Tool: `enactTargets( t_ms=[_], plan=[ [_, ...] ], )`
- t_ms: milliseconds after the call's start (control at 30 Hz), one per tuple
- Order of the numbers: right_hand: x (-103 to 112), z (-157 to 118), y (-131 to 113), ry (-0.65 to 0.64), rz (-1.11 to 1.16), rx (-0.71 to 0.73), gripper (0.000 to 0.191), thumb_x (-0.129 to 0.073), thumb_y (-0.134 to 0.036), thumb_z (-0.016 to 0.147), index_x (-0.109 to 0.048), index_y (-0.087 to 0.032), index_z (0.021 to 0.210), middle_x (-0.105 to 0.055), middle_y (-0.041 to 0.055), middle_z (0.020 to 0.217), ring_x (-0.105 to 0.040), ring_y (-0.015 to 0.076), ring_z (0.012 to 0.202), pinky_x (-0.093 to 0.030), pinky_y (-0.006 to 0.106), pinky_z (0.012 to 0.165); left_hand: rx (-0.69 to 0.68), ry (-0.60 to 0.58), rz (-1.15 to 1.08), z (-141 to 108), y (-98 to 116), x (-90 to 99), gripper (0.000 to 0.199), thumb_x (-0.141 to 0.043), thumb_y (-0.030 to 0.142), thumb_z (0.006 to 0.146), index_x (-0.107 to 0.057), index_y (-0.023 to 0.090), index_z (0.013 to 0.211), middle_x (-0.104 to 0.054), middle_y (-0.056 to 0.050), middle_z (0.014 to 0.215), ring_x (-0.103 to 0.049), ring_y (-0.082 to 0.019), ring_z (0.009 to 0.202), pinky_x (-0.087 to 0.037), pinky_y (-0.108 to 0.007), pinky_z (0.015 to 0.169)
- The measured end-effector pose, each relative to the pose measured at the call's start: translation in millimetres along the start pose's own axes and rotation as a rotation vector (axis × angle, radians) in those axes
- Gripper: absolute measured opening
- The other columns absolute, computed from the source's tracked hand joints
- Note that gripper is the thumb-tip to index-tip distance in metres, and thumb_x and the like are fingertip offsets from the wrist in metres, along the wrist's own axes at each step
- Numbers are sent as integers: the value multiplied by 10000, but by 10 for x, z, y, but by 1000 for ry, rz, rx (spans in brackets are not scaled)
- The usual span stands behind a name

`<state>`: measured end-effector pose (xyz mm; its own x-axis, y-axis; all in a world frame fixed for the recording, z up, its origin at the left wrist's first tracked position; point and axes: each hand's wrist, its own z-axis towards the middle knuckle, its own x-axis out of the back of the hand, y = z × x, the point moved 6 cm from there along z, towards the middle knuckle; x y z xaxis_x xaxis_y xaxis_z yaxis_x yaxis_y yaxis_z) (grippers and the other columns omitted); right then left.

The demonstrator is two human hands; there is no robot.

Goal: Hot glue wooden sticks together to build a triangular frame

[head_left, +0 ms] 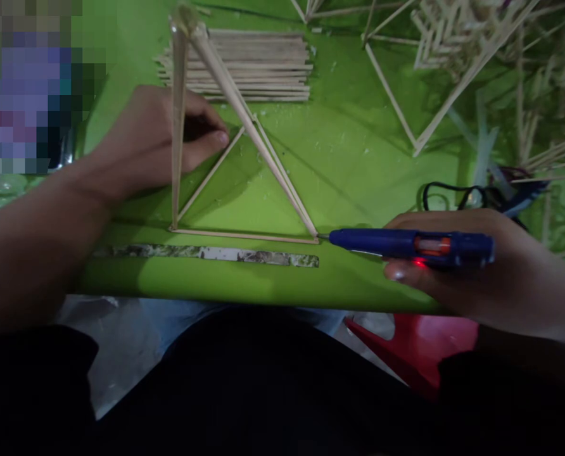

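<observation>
Blue tapered tool (pixel 377 242) touches slender wooden-stick pyramid (pixel 232 95).

Left hand (pixel 152 136) curls, thumb extended; right hand (pixel 472 297) grips firmly.

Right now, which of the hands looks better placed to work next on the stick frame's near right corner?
Probably the right hand: it holds the blue tool, whose metal tip is at that corner of the stick frame. The left hand is farther off, its thumb by the frame's far corner.
</observation>
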<state>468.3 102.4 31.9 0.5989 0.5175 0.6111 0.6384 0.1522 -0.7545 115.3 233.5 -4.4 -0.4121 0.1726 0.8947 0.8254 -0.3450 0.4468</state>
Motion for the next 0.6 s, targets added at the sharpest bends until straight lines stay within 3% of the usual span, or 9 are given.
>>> enactTargets(
  t_ms=[333,467,533,600],
  plan=[
    [-32,-62,-35,-108,132,25,367,-918,-550,984,-755,-271,812,-671,6,707,-557,176,543,-420,346,476,10,-17,-22,6,-19,-5,755,-585,774,1037,-843,97,1252,-797,-4,1082,-736,-142,1035,-581,-542,1160],
    [-4,-112,-32,-142,252,34,270,-954,-552,950,-881,-310,1044,-783,28,829,-664,211,613,-498,346,503,-23,1,-68,-2,12,16,804,-539,774,1020,-842,52,1202,-774,-2,1032,-762,-152,1035,-563,-521,1113],
    [41,-139,4,-94,309,25,359,-951,-581,948,-910,-331,1203,-844,54,926,-736,240,671,-525,347,504,-21,-19,-75,-8,-12,-4,827,-488,766,1045,-832,34,1222,-781,-27,1076,-768,-176,1077,-547,-516,1100],
    [124,-149,63,50,372,25,444,-942,-657,935,-927,-323,1229,-863,90,947,-789,284,727,-590,377,556,-2,-50,-66,-7,-69,-46,796,-495,750,1076,-824,47,1254,-794,-43,1110,-754,-178,1084,-555,-508,1094]
  ],
)
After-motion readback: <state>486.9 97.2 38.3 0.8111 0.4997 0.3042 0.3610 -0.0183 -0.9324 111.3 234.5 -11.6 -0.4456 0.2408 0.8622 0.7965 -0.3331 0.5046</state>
